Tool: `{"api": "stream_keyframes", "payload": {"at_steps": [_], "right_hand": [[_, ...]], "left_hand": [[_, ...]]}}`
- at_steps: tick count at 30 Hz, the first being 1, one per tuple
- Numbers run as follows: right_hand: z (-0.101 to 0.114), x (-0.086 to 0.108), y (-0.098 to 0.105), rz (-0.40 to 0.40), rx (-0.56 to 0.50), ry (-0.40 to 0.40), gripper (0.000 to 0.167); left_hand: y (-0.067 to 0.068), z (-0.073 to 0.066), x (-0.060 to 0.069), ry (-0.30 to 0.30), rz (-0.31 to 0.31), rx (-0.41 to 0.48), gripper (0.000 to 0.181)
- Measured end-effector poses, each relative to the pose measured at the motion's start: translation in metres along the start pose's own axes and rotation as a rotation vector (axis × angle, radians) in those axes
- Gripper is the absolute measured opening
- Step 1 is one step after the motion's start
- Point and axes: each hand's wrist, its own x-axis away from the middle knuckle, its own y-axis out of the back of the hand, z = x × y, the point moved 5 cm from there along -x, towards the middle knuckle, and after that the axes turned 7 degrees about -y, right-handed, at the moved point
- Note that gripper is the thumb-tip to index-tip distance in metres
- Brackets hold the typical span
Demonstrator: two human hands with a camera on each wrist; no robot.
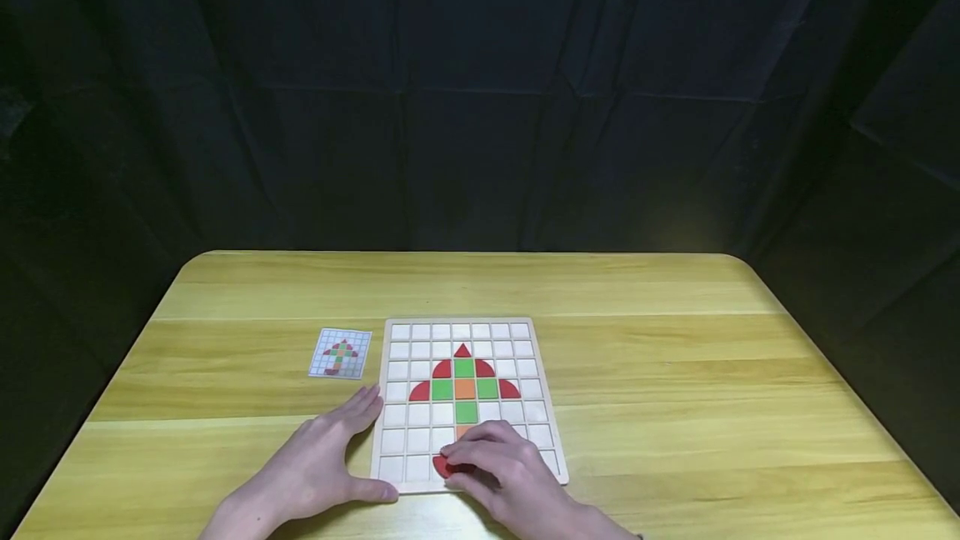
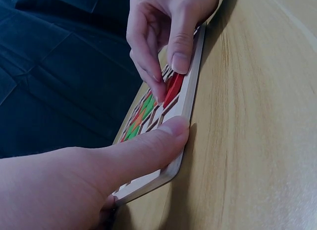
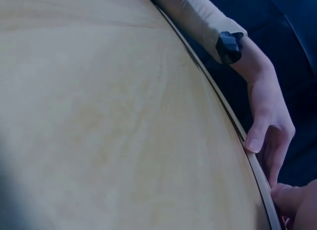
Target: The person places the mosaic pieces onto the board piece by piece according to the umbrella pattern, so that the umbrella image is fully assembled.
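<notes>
A pale gridded board (image 1: 405, 467) lies on the table, bearing red, green and orange pieces in an arrow-like pattern. At its near edge, my right hand (image 1: 510, 469) pinches a red curved piece (image 1: 441, 467) between thumb and fingers, low over the bottom row. The left wrist view shows this red piece (image 2: 173, 89) at the grid, partly covered by the fingertips. My left hand (image 1: 322, 457) is spread at the near left corner, fingers along the left side and thumb on the near rim. An orange piece (image 1: 462, 432) is partly hidden by the right hand.
A small printed card (image 1: 341, 353) with a similar coloured grid pattern lies left of the board. The wooden table (image 1: 675, 407) extends to both sides, with dark cloth (image 1: 480, 107) hanging behind it.
</notes>
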Motion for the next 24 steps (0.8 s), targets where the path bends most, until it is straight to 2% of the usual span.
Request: {"api": "stream_keyframes", "payload": {"at_steps": [8,18,24], "right_hand": [[-0.0023,0.0018,-0.0008,-0.008,0.007,0.023,0.015],[-0.0044,0.0041,0.0001,-0.059,0.028,0.173,0.018],[-0.0036,0.0037,0.0015,-0.067,0.023,0.18,0.018]], "left_hand": [[0.0001,-0.0003,-0.0007,-0.001,0.002,0.005,0.115],[0.0011,-0.001,-0.0031,0.001,0.02,0.003,0.115],[0.0014,-0.0016,0.0005,-0.008,0.005,-0.002,0.116]]}}
